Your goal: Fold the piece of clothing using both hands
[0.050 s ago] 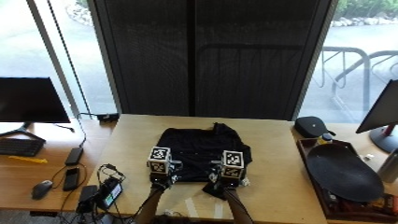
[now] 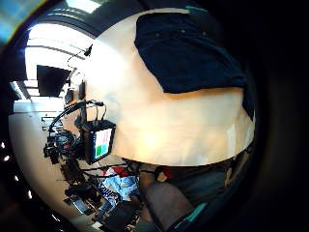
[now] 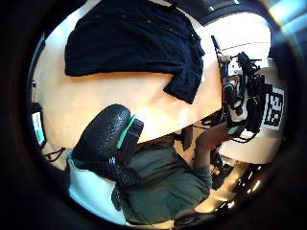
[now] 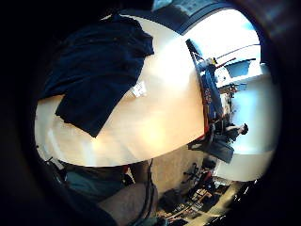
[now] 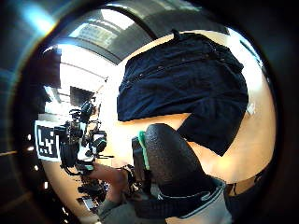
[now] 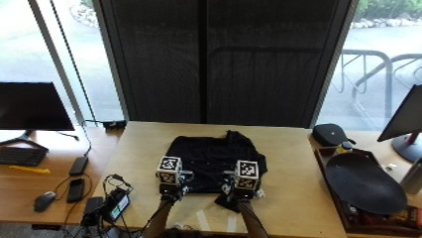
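A dark navy shirt (image 6: 214, 158) lies spread flat on the light wooden table (image 6: 290, 198), with one sleeve reaching toward the front edge. My left hand (image 6: 173, 192) hovers at the shirt's near left edge and my right hand (image 6: 238, 194) at its near right edge, over the sleeve end. Both palms are above the cloth and grip nothing. The left thumb (image 3: 103, 132) and the right thumb (image 5: 168, 158) stick out straight. From the palms the shirt (image 2: 188, 53) (image 4: 99, 66) shows lying flat, untouched.
A black oval dish (image 6: 362, 183) on a tray and a black case (image 6: 330, 134) stand at the right. A small device with cables (image 6: 109, 206) sits at the table's left front corner. A monitor (image 6: 33, 106), phone (image 6: 76, 187) and mouse (image 6: 43, 201) are on the left desk.
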